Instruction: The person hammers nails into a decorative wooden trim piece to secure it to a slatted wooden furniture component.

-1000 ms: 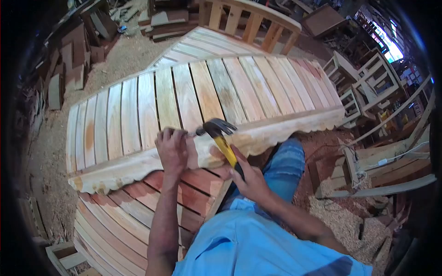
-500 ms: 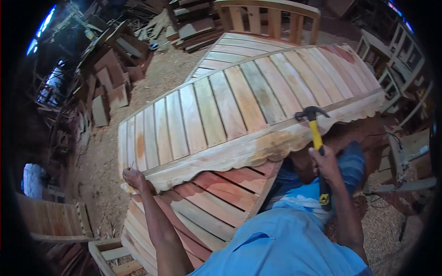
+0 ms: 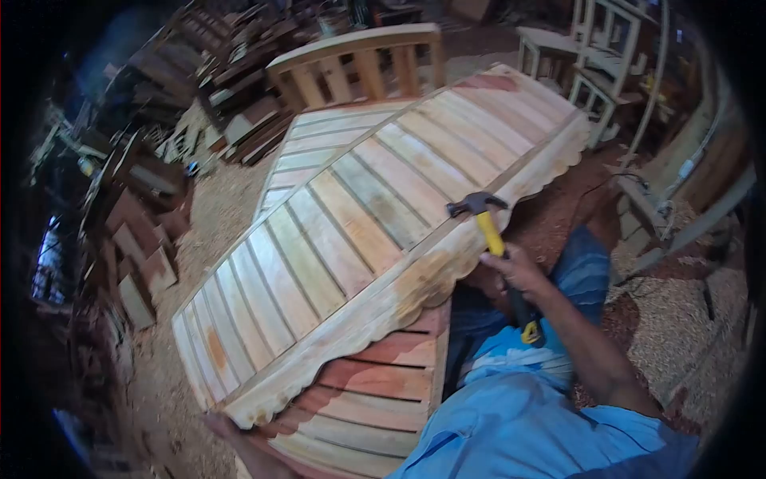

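A long slatted wooden panel [image 3: 319, 239] with a scalloped front board [image 3: 391, 307] lies across the view. My right hand [image 3: 515, 271] is closed around the handle of a claw hammer [image 3: 490, 227], whose dark head is over the panel's front edge. At the panel's near left corner is my left hand [image 3: 219, 423], low in the view; its fingers are dark and blurred, and whatever they hold is hidden. Beneath the scalloped board lies a second slatted panel [image 3: 375, 399] of reddish and pale boards.
Behind the panel stand another slatted panel [image 3: 299, 152] and a curved-top wooden frame [image 3: 371, 72]. Wood pieces [image 3: 144, 247] are piled at the left. Pale wooden frames [image 3: 594, 80] stand at the back right. Wood shavings [image 3: 670, 343] cover the ground at the right.
The view has turned, so the panel appears more steeply slanted. My left hand appears lower, by the panel's corner. My right hand and the hammer appear farther left and remain together.
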Tool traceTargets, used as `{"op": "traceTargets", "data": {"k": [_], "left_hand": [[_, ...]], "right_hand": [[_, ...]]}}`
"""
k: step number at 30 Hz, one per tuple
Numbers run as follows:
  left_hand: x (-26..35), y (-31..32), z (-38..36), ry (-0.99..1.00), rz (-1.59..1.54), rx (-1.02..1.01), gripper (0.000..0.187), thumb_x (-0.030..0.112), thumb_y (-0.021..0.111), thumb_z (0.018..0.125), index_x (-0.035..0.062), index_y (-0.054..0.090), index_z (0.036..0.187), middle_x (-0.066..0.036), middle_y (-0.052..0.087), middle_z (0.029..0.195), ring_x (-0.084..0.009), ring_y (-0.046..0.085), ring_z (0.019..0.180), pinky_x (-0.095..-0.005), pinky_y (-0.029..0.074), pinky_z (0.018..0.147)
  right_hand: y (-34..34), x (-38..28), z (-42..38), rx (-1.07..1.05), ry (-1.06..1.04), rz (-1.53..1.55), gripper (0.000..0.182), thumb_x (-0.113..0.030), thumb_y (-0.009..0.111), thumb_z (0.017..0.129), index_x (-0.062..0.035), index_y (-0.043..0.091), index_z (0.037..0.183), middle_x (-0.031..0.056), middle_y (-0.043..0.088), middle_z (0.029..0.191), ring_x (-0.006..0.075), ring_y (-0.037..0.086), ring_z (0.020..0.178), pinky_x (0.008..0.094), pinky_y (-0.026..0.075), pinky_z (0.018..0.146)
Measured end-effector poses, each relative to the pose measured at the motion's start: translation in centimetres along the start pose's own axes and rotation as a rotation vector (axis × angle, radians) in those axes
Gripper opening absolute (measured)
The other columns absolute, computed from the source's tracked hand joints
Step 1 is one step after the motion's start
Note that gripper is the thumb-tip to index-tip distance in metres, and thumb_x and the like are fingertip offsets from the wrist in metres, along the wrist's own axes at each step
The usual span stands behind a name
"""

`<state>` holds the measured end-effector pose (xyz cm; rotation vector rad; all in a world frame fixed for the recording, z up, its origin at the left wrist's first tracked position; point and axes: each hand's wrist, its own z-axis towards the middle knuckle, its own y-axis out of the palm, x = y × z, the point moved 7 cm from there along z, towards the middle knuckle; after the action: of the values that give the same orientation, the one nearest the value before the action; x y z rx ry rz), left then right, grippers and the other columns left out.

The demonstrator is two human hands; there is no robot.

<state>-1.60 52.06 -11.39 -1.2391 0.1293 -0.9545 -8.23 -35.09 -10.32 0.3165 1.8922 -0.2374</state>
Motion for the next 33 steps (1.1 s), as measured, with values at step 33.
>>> {"op": "traceTargets", "data": {"k": [33], "left_hand": [[2.7, -8.9, -20.3, 0.04, 0.018, -0.005, 0.085, 0.011, 0.054, 0.09, -0.0119, 0.027, 0.167, -0.04, 0.069, 0.121, -0.0555, 0.068, 0.112, -0.0555, 0.054, 0.097]], "right_hand": [[-3.5, 3.7, 2.5, -0.579, 0.354, 0.365, 0.044, -0.04, 0.061, 0.112, 0.0028, 0.073, 0.112, 0.0205, 0.079, 0.088, 0.0186, 0.068, 0.053, 0.0292, 0.055, 0.051]]}}
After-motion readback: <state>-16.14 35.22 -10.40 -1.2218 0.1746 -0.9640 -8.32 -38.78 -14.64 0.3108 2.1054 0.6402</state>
